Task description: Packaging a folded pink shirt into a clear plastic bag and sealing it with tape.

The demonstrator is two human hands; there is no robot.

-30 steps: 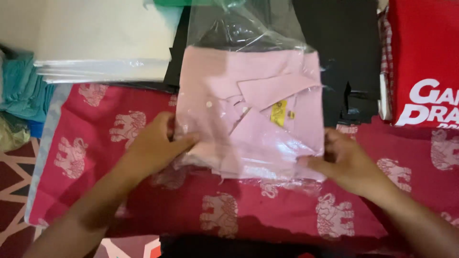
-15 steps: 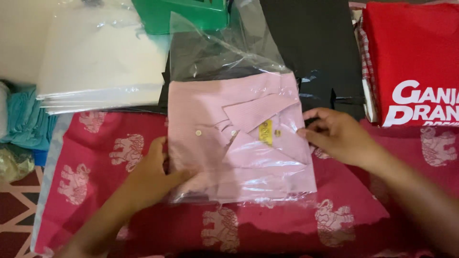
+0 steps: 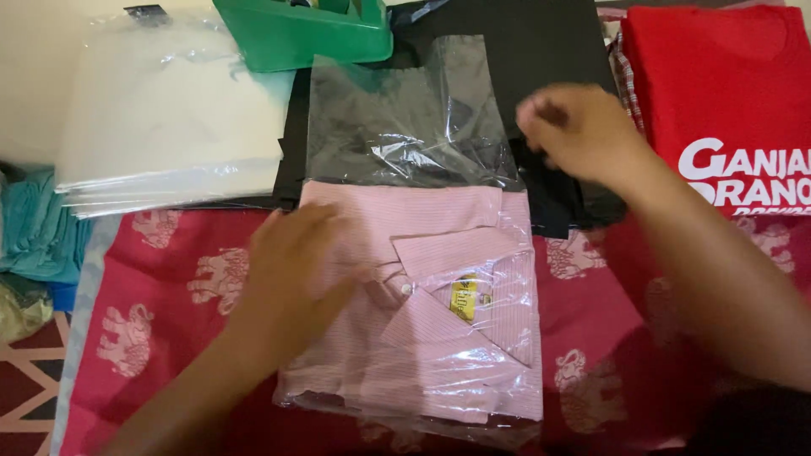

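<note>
Pressing flat: left hand (image 3: 296, 270) open, palm down on pink folded shirt (image 3: 439, 312) inside clear plastic bag (image 3: 405, 127), lying on red elephant-print cloth (image 3: 169, 279). Right hand (image 3: 579, 127) open, blurred, above bag's empty flap, holding nothing. Likely light, soft, film slippery; grip bag edges. Versus earlier: shirt nearer person, right hand lifted off collar side.

Dim warm light, motion blur, glare
</note>
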